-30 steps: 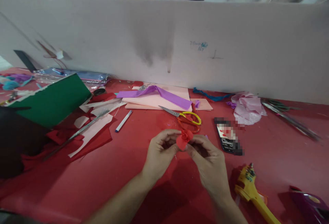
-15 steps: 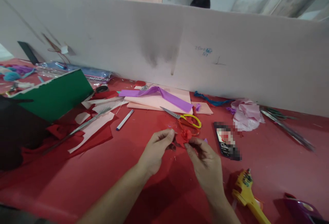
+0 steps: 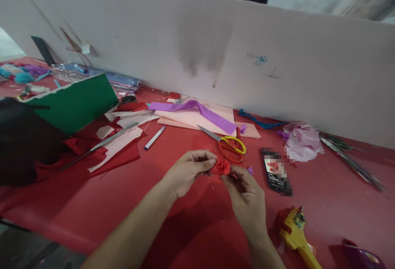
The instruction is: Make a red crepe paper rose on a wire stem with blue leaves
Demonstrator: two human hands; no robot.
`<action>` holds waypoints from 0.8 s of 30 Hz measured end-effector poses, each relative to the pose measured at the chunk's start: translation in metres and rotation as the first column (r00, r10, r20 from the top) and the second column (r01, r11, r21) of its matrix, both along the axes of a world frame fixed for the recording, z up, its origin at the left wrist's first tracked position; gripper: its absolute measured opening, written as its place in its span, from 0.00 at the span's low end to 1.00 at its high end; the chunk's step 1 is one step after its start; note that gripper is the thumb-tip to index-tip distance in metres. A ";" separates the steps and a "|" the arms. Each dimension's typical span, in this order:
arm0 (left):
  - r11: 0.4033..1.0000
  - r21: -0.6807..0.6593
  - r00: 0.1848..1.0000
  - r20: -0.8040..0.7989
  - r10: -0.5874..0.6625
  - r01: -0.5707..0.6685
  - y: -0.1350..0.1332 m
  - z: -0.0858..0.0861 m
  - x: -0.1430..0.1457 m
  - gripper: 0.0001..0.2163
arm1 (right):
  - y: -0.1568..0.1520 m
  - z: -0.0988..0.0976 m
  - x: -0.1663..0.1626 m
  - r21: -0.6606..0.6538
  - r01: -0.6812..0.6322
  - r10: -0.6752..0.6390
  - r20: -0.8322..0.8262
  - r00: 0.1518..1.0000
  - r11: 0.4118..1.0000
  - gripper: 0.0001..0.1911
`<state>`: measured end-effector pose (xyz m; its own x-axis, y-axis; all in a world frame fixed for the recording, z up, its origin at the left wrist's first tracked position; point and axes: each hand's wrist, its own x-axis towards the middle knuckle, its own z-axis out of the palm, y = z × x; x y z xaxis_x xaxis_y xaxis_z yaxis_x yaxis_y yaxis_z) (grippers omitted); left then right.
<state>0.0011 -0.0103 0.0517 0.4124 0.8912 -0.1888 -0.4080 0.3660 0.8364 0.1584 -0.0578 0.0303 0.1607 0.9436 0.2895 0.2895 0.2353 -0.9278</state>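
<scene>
Between my two hands is a small red paper flower with ruffled petals, held above the red table. My left hand pinches its left side between thumb and fingers. On the flower's right side, the thumb and fingertips of my right hand are closed on its lower edge. Just beyond the flower lie scissors with yellow and orange handles, blades pointing to the back left. A phone with a lit screen rests to the right of my right hand.
A yellow glue gun lies at the front right, near a purple tool. Behind the scissors, a purple strip crosses peach sheets. A marker, paper scraps and a green board are leftward. A white partition stands behind.
My left fingers have shifted higher and closer around the flower, covering more of its left side. My right hand keeps its pinch. The whole view has tilted and shifted slightly.
</scene>
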 end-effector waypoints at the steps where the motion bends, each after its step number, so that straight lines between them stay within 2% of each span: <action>1: 1.000 0.012 1.000 -0.016 0.007 -0.006 0.001 0.001 -0.001 0.08 | 0.000 0.000 0.000 -0.003 -0.001 0.001 -0.001 1.000 1.000 0.05; 5: 0.998 0.056 0.998 -0.058 -0.002 0.005 0.003 0.002 -0.006 0.08 | 0.000 -0.002 -0.002 -0.006 -0.042 0.042 0.006 0.999 0.999 0.05; 8: 0.996 0.084 0.995 -0.092 -0.029 0.037 0.003 0.002 -0.009 0.09 | 0.000 -0.005 -0.002 0.039 -0.052 0.051 0.033 0.998 0.998 0.04; 11: 0.995 0.081 0.991 -0.127 -0.041 0.051 0.003 0.003 -0.011 0.11 | 0.000 -0.008 -0.003 0.129 -0.043 0.025 0.140 0.990 0.991 0.05; 14: 0.992 0.093 0.986 -0.153 -0.073 0.088 0.004 0.005 -0.011 0.08 | -0.001 -0.008 -0.004 0.169 -0.056 0.015 0.233 0.972 0.984 0.05; 19: 0.982 0.139 0.981 -0.164 -0.106 0.129 0.006 0.004 -0.012 0.06 | -0.003 -0.006 -0.006 0.120 -0.069 0.039 0.235 0.971 0.990 0.06; 24: 0.984 0.166 0.991 -0.123 -0.046 0.066 0.005 -0.002 -0.009 0.06 | -0.005 -0.006 -0.008 0.074 -0.061 0.050 0.142 0.989 0.995 0.04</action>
